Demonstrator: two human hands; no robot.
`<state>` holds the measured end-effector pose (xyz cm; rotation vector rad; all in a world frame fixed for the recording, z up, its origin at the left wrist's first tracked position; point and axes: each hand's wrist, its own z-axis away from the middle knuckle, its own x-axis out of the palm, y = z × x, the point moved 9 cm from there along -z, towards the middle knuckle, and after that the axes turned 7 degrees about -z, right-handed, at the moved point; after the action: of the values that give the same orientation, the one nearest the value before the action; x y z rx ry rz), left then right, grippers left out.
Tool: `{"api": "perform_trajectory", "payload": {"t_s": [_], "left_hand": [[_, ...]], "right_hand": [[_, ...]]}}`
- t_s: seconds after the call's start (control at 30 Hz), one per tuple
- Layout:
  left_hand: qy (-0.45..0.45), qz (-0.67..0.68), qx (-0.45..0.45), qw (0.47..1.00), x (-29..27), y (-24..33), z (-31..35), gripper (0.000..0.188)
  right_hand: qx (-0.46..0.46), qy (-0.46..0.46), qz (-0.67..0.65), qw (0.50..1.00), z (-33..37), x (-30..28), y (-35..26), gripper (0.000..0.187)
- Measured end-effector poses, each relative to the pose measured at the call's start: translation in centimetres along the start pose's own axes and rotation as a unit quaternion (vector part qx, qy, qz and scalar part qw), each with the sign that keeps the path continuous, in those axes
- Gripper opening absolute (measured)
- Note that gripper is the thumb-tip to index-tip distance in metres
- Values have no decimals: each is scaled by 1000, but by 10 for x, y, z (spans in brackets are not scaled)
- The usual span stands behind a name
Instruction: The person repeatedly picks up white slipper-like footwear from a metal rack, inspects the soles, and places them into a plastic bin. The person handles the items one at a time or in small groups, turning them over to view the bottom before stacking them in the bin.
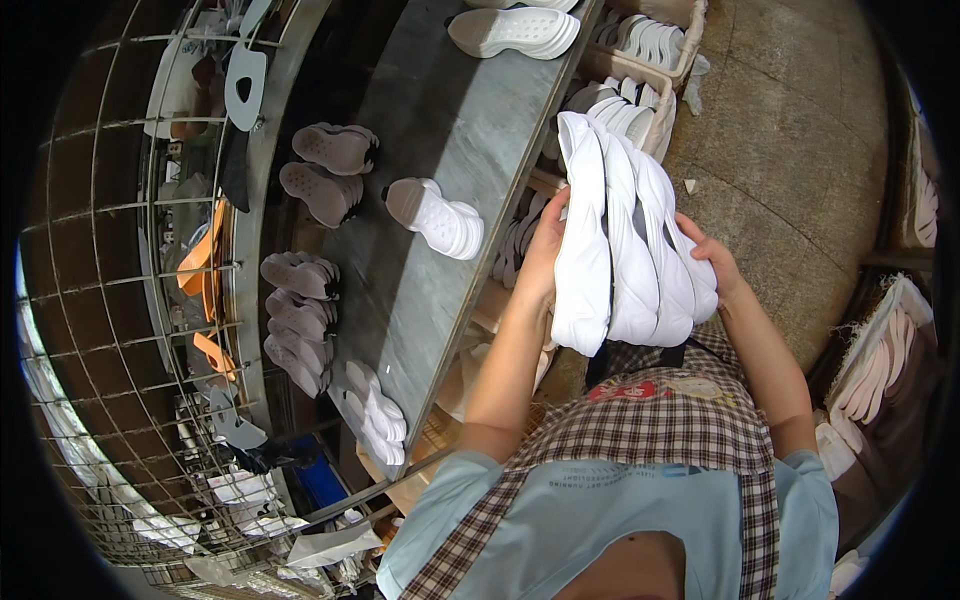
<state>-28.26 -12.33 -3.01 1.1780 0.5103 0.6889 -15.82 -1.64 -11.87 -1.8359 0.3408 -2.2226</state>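
Between my two hands I hold a row of several white shoe soles (632, 235), pressed side by side and standing on edge in front of my apron. My left hand (543, 245) closes on the left end of the row, its fingers partly hidden behind the soles. Around the right end my right hand (712, 255) is wrapped, thumb and fingers against the outermost sole. Left of my hands, on the grey metal table, lies a stack of white soles (440, 220). Another white stack (505, 32) sits at the table's far end, and a third (376, 415) near its close end.
Shaded stacks of soles (300, 325) line the left side of the metal table (450, 130). Beyond it stands a wire mesh guard (95, 250). Crates of soles (665, 125) stand on the floor along the table's right edge. At far right is a sack with pinkish soles (880, 370).
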Motion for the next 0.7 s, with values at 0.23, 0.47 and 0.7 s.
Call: {"api": "perform_trajectory", "payload": {"t_s": [0.23, 0.47, 0.7], "left_hand": [[-52, -173, 3, 984, 9, -18, 20, 68], [374, -663, 145, 633, -151, 31, 66, 86], [306, -479, 253, 783, -109, 37, 94, 51]], "right_hand": [[76, 36, 220, 972, -32, -29, 25, 82], [91, 41, 248, 963, -31, -29, 36, 74], [107, 36, 192, 975, -39, -48, 44, 67]]}}
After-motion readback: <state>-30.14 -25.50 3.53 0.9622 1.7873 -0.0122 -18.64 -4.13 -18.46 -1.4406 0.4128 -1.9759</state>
